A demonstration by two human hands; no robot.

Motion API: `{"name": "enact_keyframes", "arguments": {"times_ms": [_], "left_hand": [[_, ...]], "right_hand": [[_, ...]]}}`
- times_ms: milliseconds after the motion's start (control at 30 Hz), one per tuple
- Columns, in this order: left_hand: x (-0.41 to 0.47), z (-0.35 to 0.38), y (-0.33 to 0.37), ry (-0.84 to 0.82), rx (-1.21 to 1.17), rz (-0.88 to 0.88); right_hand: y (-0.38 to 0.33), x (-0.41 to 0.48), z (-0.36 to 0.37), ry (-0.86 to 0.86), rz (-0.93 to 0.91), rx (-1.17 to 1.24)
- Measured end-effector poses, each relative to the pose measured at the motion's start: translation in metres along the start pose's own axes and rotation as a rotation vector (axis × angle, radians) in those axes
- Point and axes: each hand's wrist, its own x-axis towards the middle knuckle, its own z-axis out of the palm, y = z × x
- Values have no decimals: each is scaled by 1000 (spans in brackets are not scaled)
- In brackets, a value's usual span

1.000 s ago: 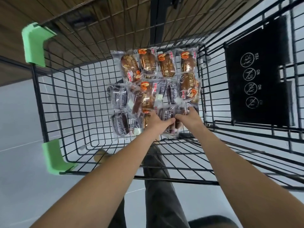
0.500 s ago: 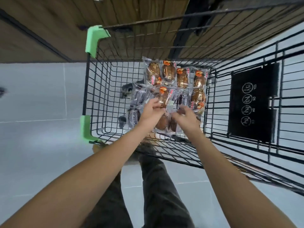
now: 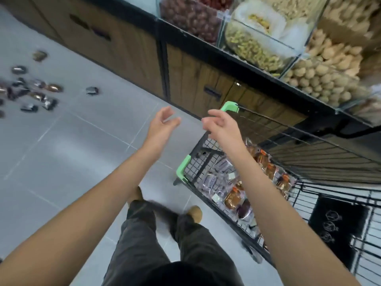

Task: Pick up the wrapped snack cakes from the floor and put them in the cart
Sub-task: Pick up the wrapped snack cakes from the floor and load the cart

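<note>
Both left hand (image 3: 162,125) and right hand (image 3: 223,127) hang open, empty.

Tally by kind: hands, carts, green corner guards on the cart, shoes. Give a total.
Hands: 2, left hand and right hand, both empty
Cart: 1
Green corner guards: 2
Shoes: 2
Total: 7

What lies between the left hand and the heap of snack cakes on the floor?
Head view: bare grey floor tiles, plus one stray wrapped cake.
</note>
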Motion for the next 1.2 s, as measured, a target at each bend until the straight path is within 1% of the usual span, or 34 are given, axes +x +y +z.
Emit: {"name": "enact_keyframes", "arguments": {"times_ms": [267,433,533,633,800,1000,1200], "left_hand": [[-17,-166,31,339,-198,18],[-19,-276,42,488,-251,26],[-15,-338,48,529,-265,30],[-12,-395,55,552,-249,41],[-13,-477,61,589,-232,76],[-2,-549,63,657,-221,92],[26,-609,61,702,-226,77]], "right_hand": [[-109,8,149,-293,-142,-139],[-160,7,248,-412,-179,-183],[-184,6,307,-467,-218,-211],[-204,6,365,-486,-246,-240],[-232,2,451,-558,-283,-250],[-257,3,530,-653,-301,-275],[-283,24,607,-728,-331,-303]]}}
